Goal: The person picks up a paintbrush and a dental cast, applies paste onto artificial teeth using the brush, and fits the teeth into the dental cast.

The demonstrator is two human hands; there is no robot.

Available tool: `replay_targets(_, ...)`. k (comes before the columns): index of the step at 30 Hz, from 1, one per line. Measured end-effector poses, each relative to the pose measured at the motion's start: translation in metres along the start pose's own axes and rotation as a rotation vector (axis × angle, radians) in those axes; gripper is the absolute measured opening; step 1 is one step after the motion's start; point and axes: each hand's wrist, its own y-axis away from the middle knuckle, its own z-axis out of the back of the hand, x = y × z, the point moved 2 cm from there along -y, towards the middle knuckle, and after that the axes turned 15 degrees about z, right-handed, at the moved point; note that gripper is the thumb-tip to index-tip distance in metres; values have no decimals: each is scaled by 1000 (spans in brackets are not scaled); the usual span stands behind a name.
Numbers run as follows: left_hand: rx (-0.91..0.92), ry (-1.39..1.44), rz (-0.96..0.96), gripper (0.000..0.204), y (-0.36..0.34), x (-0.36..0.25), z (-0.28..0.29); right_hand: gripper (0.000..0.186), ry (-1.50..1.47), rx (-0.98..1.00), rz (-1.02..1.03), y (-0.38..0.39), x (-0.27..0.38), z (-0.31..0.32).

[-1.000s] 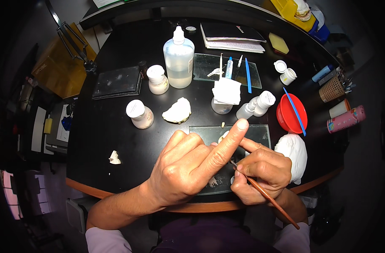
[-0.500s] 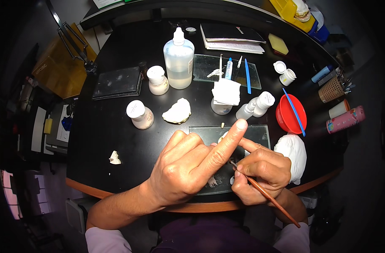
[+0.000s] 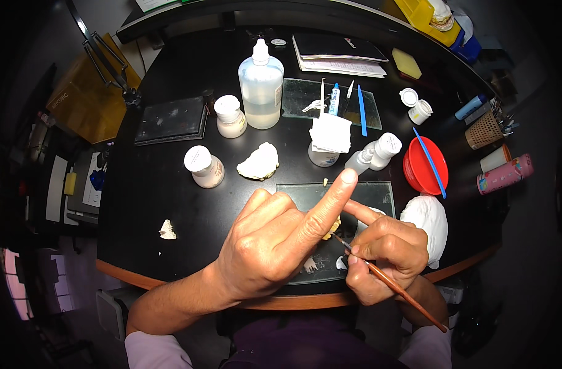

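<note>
My left hand (image 3: 265, 243) is closed, its index finger stretched out up and to the right. Behind that finger shows a small, knobbly yellowish dental model (image 3: 333, 228), apparently held by fingers that are hidden. In my right hand (image 3: 388, 252) is a fine paintbrush (image 3: 391, 283) with a brown wooden handle, pinched near its metal collar. The brush tip points at the model, close beside it; whether they touch I cannot tell. Below both hands lies a glass slab (image 3: 374, 193) with white dabs on it. A tiny tooth-shaped piece (image 3: 325, 182) sits at the slab's far edge.
Beyond the hands stand several white-capped jars, such as one at left (image 3: 204, 167), and a large clear bottle (image 3: 260, 92). To the right are a red bowl (image 3: 414, 175) with a blue stick across it and a crumpled white cloth (image 3: 430, 224). A plaster cast (image 3: 259, 161) lies left of centre.
My right hand has shifted slightly right and down with the paintbrush. The yellowish model now shows beside the brush tip. My left index finger has moved a little to the left.
</note>
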Motion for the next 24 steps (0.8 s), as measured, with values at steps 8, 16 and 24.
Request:
replay_targets(8,23,33,39,98,-3,-2,2,11,16,20,46,-2,0,0)
replay_targets(16,17,67,62,100,-3,-1,2,12,-7,22,32,-2,0,1)
replay_targets(24,18,60,52,100,-3,-1,2,11,28,13,32,0,1,0)
